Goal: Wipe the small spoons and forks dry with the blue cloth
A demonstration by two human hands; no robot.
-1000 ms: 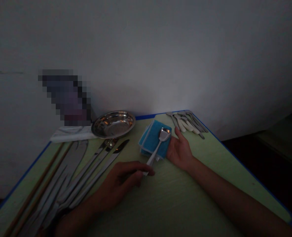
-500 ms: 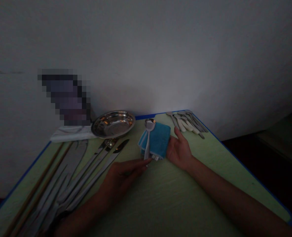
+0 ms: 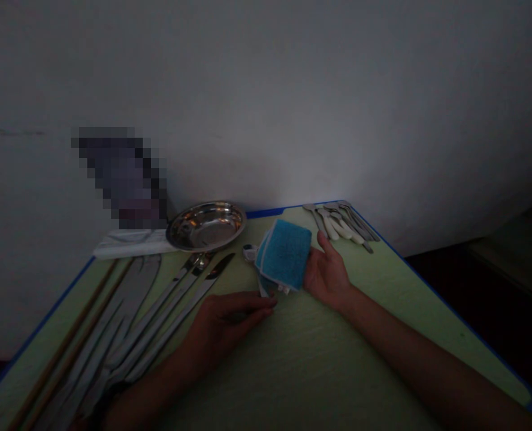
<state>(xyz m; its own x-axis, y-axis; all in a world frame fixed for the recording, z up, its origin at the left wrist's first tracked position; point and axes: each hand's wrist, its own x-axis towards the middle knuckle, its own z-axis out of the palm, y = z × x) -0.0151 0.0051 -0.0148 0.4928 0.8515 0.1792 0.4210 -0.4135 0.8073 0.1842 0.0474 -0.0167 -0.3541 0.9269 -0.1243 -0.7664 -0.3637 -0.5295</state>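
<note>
My left hand [image 3: 236, 314] pinches the handle end of a metal spoon [image 3: 248, 252] between thumb and fingers. The spoon's bowl shows to the left of a folded blue cloth [image 3: 286, 254], and part of its handle is hidden by the cloth. On the cloth's right side my right hand [image 3: 328, 276] holds it, thumb up, with the fingers mostly hidden behind it. Left of my left hand, several long metal utensils lie side by side, among them a table knife [image 3: 220, 266].
A round steel bowl [image 3: 205, 245] stands by the wall, near a pixelated object [image 3: 122, 179] and a white folded item [image 3: 131, 242]. Chopsticks [image 3: 75, 329] lie at left. A cutlery pile [image 3: 338, 224] is at the far right. The green table [image 3: 329, 371] has blue edging.
The spoon's bowl has gone from in front of the cloth to its left side, and the cloth now covers part of the handle. My hands have barely shifted.
</note>
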